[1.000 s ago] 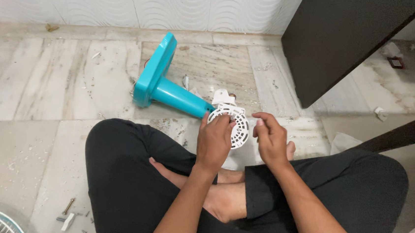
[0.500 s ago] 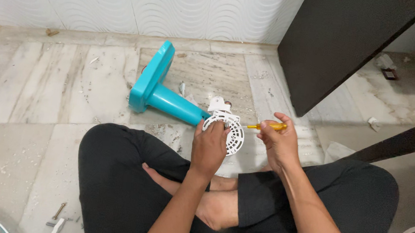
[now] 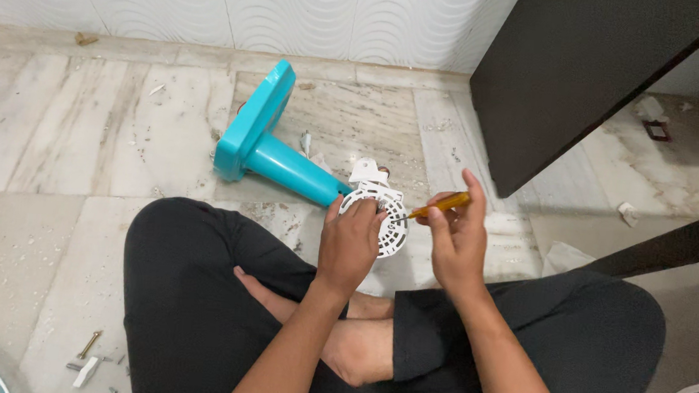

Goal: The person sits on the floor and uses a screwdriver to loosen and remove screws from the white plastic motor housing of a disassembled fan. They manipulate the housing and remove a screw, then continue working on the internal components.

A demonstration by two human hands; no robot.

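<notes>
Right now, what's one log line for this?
left hand: grips white fan motor housing | right hand: holds yellow-handled screwdriver against it | teal fan stand: lying on floor

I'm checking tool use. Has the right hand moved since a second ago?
Yes. The right hand shifted rightward off the white motor housing and now holds a screwdriver.

hands (image 3: 352, 242) on white fan housing (image 3: 381, 216)

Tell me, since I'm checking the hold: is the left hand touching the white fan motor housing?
Touching. The head view shows the left hand wrapped over the white fan motor housing, fingers lying on its vented face.
</notes>
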